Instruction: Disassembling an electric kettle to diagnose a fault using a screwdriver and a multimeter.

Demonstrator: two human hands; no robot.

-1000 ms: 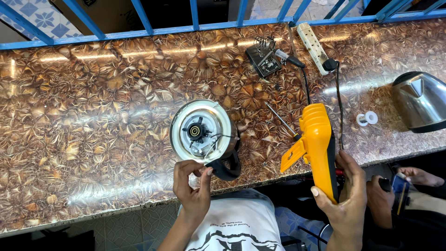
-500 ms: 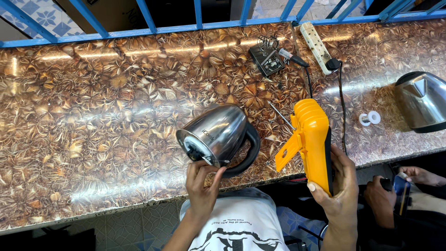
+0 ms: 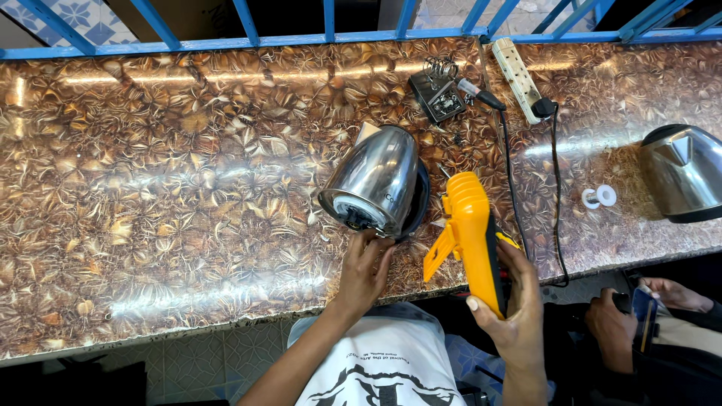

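Your left hand [image 3: 366,265] grips the base end of a shiny stainless-steel electric kettle [image 3: 374,183] that lies tipped on its side near the middle of the counter, fingers closed on its lower rim, its black handle turned to the right and its spout pointing to the far side. Your right hand [image 3: 514,308] is wrapped tight around the handle of a bright yellow glue gun [image 3: 472,234], held just right of the kettle with its nozzle aimed away from you and its trigger sticking out to the left. Far of the kettle sits a small black soldering-iron stand with a coiled wire holder [image 3: 437,93], and to its right a white power strip [image 3: 520,68] with a black plug and cord [image 3: 555,188] running back toward you. Further right lie two small white rings [image 3: 599,197], then a second steel kettle [image 3: 683,171] at the right edge. No labels or packages are legible here. The counter [image 3: 150,188] is glossy brown, patterned like dried leaves, bounded on the far side by a blue metal railing [image 3: 248,30]. Another person's hands [image 3: 624,319] hold a phone at near right.
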